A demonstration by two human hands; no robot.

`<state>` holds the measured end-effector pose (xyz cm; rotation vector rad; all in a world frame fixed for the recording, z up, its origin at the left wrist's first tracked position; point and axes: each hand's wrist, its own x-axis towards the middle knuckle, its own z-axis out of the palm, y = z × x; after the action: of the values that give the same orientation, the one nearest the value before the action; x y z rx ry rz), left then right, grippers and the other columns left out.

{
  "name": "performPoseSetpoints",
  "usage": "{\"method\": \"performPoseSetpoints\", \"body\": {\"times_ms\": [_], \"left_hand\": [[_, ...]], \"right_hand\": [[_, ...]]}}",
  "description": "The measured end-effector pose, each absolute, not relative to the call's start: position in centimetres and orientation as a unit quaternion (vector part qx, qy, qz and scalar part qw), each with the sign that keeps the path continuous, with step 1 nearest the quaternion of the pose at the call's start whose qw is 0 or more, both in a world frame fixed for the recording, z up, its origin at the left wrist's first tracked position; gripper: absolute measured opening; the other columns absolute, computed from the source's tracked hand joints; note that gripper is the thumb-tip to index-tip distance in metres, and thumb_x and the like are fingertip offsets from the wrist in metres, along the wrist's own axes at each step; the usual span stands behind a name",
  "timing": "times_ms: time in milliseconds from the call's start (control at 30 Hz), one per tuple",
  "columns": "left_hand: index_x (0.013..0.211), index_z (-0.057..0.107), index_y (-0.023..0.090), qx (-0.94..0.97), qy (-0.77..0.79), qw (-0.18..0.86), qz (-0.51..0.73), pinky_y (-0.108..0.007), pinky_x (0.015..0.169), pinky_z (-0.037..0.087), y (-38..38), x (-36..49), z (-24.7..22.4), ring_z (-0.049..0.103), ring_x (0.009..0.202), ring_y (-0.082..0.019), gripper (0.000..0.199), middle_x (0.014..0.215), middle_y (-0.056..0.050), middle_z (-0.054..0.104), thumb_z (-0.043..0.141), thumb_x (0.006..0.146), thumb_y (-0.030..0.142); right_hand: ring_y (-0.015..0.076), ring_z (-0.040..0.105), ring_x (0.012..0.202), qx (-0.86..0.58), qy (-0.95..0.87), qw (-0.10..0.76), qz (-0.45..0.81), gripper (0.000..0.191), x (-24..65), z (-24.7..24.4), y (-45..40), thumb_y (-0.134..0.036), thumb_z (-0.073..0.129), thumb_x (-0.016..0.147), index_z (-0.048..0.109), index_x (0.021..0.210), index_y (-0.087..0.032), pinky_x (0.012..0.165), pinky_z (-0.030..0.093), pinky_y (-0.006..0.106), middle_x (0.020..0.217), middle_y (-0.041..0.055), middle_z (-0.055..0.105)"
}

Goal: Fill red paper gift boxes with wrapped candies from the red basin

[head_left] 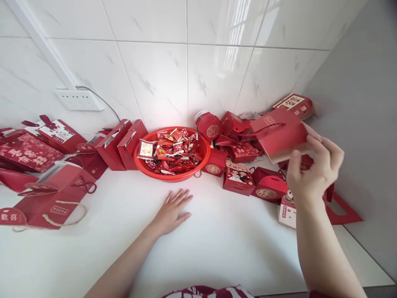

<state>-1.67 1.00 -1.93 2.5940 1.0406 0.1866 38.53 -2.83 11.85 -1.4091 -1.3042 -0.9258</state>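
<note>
My right hand (pixel 314 167) grips a red gift box (pixel 281 134) by its near right edge, raised and tilted above the pile on the right. A dark red cord shows on the box's far side. My left hand (pixel 174 212) lies flat on the white table (pixel 198 256), fingers stretched out, holding nothing. Just beyond it stands a round orange-red basin (pixel 173 179) heaped with small wrapped snacks (pixel 173 151), mostly in red packets. Under and around the raised box lie several red gift boxes (pixel 238 178), some with gold round emblems.
On the left stand more red gift boxes (pixel 68 194) and bags (pixel 31 153), some with rope handles. Behind is a white tiled wall (pixel 164 78) with a power socket (pixel 79 99) and a grey cable. A grey panel (pixel 362 124) borders the table's right side.
</note>
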Motion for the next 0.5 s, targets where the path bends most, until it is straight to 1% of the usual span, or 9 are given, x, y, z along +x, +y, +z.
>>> {"method": "performPoseSetpoints", "body": {"times_ms": [33,67,133,200,267,300,367,433,500], "left_hand": [[0.156,0.025,0.037,0.913,0.365,0.170,0.067,-0.058,0.124,0.012,1.0,-1.7,-2.0,0.020,0.153,-0.028,0.060,0.165,-0.002,0.025,0.042,0.101,0.050],[0.156,0.026,0.037,0.913,0.364,0.171,0.070,-0.058,0.124,0.013,1.1,-1.8,-2.0,0.021,0.153,-0.028,0.060,0.164,-0.002,0.026,0.043,0.100,0.049],[0.154,0.032,0.035,0.912,0.364,0.171,0.085,-0.057,0.124,0.016,1.1,-2.0,-2.1,0.025,0.152,-0.028,0.058,0.163,-0.002,0.031,0.047,0.099,0.047],[0.147,0.045,0.033,0.904,0.373,0.174,0.117,-0.054,0.123,0.024,1.1,-2.2,-2.0,0.035,0.147,-0.028,0.050,0.158,-0.004,0.040,0.049,0.098,0.043],[0.136,0.056,0.031,0.883,0.400,0.177,0.171,-0.048,0.118,0.038,0.7,-2.3,-1.2,0.049,0.137,-0.026,0.039,0.147,-0.005,0.053,0.049,0.098,0.037],[0.132,0.059,0.030,0.868,0.416,0.177,0.204,-0.045,0.113,0.044,0.3,-2.2,-0.5,0.055,0.130,-0.025,0.036,0.141,-0.005,0.058,0.047,0.099,0.034],[0.128,0.059,0.029,0.839,0.436,0.171,0.277,-0.039,0.103,0.051,-0.7,-1.8,1.4,0.061,0.119,-0.023,0.032,0.127,-0.006,0.064,0.044,0.100,0.028],[0.125,0.058,0.028,0.827,0.422,0.163,0.334,-0.035,0.098,0.052,-1.8,-1.1,3.8,0.062,0.113,-0.021,0.029,0.120,-0.005,0.064,0.045,0.099,0.024],[0.124,0.057,0.027,0.832,0.393,0.154,0.359,-0.033,0.096,0.052,-2.7,-0.1,6.1,0.063,0.108,-0.020,0.028,0.117,-0.005,0.063,0.048,0.098,0.021]], "right_hand": [[0.0332,0.062,0.115,-0.543,-0.537,0.516,-0.387,0.038,37.4,12.2,-3.5,-0.023,0.059,0.092,0.063,0.130,-0.017,0.099,0.050,0.051,0.125,0.0169,0.063],[0.0308,0.065,0.109,-0.525,-0.548,0.538,-0.366,0.032,36.2,12.5,-4.0,-0.020,0.061,0.091,0.068,0.123,-0.020,0.093,0.054,0.048,0.119,0.0138,0.067],[0.0260,0.068,0.102,-0.524,-0.599,0.551,-0.252,0.025,33.5,12.4,-4.8,-0.016,0.060,0.092,0.072,0.111,-0.025,0.092,0.056,0.043,0.108,0.0080,0.071],[0.0234,0.068,0.102,-0.533,-0.662,0.519,-0.087,0.023,30.8,11.6,-4.9,-0.017,0.056,0.095,0.072,0.109,-0.027,0.092,0.056,0.040,0.107,0.0058,0.072],[0.0224,0.069,0.102,-0.513,-0.714,0.475,0.040,0.023,28.5,10.2,-4.6,-0.020,0.051,0.098,0.072,0.107,-0.026,0.089,0.058,0.037,0.107,0.0062,0.072],[0.0219,0.069,0.101,-0.504,-0.732,0.451,0.084,0.025,27.6,9.4,-4.3,-0.021,0.049,0.099,0.072,0.108,-0.025,0.087,0.059,0.035,0.109,0.0067,0.071],[0.0219,0.068,0.108,-0.484,-0.765,0.402,0.136,0.027,26.4,8.1,-3.8,-0.022,0.047,0.100,0.070,0.114,-0.025,0.091,0.058,0.035,0.118,0.0078,0.069],[0.0231,0.062,0.119,-0.461,-0.790,0.374,0.150,0.027,25.9,7.2,-3.5,-0.025,0.047,0.101,0.068,0.117,-0.025,0.099,0.054,0.037,0.130,0.0089,0.063],[0.0250,0.055,0.129,-0.438,-0.806,0.376,0.131,0.025,25.7,6.8,-3.5,-0.027,0.048,0.101,0.068,0.116,-0.024,0.105,0.050,0.041,0.139,0.0100,0.056]]}}
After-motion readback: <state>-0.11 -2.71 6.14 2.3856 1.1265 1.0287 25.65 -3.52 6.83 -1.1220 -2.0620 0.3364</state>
